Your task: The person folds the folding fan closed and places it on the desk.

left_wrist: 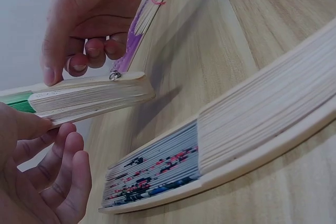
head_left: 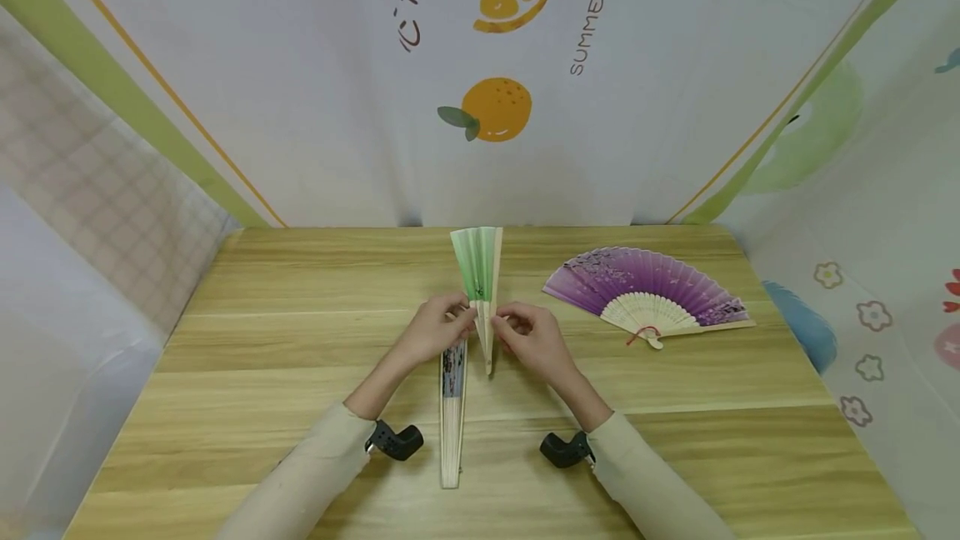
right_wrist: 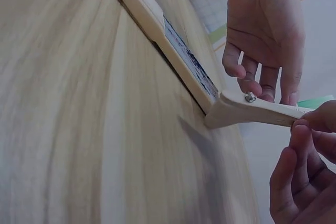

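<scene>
Both hands (head_left: 432, 332) (head_left: 536, 342) pinch the partly spread green fan (head_left: 477, 265) between them (apparently just above the table (head_left: 300, 357)).

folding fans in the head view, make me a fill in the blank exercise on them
1. The left hand and right hand pinch a partly spread, pale-ribbed folding fan whose leaf is ____.
2. The spread purple floral fan lies at the wooden table's ____ side.
3. The thin cord at its pivot is ____.

Missing words: green; right; red.

Wooden tabletop (head_left: 300, 290), fruit-printed white backdrop (head_left: 315, 90), checked cloth (head_left: 97, 140), flowered cloth (head_left: 873, 315)
</scene>
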`<state>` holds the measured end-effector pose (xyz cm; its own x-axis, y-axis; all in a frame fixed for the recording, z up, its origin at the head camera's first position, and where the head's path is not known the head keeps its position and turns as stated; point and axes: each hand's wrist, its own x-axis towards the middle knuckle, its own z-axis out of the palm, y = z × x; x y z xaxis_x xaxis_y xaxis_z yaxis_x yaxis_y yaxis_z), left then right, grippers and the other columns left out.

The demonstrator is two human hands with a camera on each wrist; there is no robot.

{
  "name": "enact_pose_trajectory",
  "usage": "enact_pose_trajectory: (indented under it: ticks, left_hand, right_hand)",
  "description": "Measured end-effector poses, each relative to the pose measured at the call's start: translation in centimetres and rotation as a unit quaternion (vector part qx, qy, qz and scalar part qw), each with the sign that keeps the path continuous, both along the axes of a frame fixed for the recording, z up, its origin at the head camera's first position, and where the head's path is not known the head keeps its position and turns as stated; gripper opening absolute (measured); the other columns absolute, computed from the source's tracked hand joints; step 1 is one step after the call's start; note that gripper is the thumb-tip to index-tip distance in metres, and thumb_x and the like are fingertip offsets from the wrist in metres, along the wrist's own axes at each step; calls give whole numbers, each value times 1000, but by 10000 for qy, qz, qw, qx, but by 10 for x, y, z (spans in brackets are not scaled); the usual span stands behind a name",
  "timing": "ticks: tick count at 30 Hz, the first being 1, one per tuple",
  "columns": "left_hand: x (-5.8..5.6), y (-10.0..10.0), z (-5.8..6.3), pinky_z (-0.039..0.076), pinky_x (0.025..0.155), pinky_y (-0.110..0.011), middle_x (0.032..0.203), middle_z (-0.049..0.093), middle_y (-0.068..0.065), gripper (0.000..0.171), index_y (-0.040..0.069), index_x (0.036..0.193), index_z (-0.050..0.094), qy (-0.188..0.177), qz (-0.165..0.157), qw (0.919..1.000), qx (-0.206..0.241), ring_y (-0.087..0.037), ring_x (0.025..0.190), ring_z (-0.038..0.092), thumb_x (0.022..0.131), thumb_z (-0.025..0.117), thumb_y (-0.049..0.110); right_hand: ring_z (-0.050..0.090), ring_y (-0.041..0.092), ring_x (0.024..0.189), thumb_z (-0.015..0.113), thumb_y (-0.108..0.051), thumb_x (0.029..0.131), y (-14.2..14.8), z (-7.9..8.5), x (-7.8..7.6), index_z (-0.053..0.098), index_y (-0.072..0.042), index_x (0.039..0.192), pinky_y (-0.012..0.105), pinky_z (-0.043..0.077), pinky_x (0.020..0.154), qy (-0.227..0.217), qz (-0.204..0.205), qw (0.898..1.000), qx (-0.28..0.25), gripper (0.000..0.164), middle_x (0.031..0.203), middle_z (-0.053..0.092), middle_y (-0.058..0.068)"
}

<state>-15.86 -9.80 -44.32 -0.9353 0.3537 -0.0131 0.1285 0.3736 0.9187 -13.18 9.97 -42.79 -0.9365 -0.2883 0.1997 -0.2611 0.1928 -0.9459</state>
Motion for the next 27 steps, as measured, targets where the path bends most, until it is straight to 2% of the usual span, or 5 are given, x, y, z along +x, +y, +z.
enact_pose_trajectory:
  ticks: [5, 8, 11, 19, 27]
  left_hand:
    - [0, 1, 0, 52, 55, -26, 89, 68, -20, 14, -3, 97, 65, -27, 27, 10000, -24, -37, 74, 67, 104, 57, 7]
    - [0, 2, -1, 50, 54, -25, 88, 67, -19, 15, -3, 96, 64, -7, -18, 10000, -28, -36, 73, 66, 105, 57, 7]
    - [-1, 2, -2, 49, 54, -24, 87, 67, -19, 17, -4, 94, 63, 5, -92, 10000, -34, -37, 71, 66, 105, 56, 7]
    - [-1, 1, -4, 58, 61, -40, 87, 66, -20, 16, -2, 92, 61, -12, -128, 9999, -33, -38, 75, 68, 105, 55, 6]
    - [-1, 2, -3, 51, 55, -25, 86, 67, -21, 19, -3, 92, 63, 87, -82, 9998, -165, -35, 71, 67, 105, 55, 9]
  right_hand:
    - [57, 22, 54, 64, 9, 96, 1, -1, 0, 68, 16, 100, 19, 45, 52, 43, -58, 10000, 56, 10, 65, 62, 6]
    - [56, 43, 56, 63, 8, 97, 2, -2, 0, 68, 17, 102, 19, 44, 51, 25, -26, 10000, 60, 12, 65, 61, 18]
    - [54, 54, 61, 62, 7, 98, 3, -3, -1, 68, 18, 105, 18, 43, 52, -78, 43, 9999, 57, 14, 70, 61, 31]
    - [55, 13, 58, 61, 6, 99, 5, -6, -3, 67, 19, 108, 37, 55, 57, -371, 192, 9991, 25, 17, 77, 63, 35]
    - [56, 11, 58, 62, 7, 98, 4, -5, -2, 68, 19, 107, 37, 55, 57, -323, 154, 9993, -64, 16, 76, 63, 34]
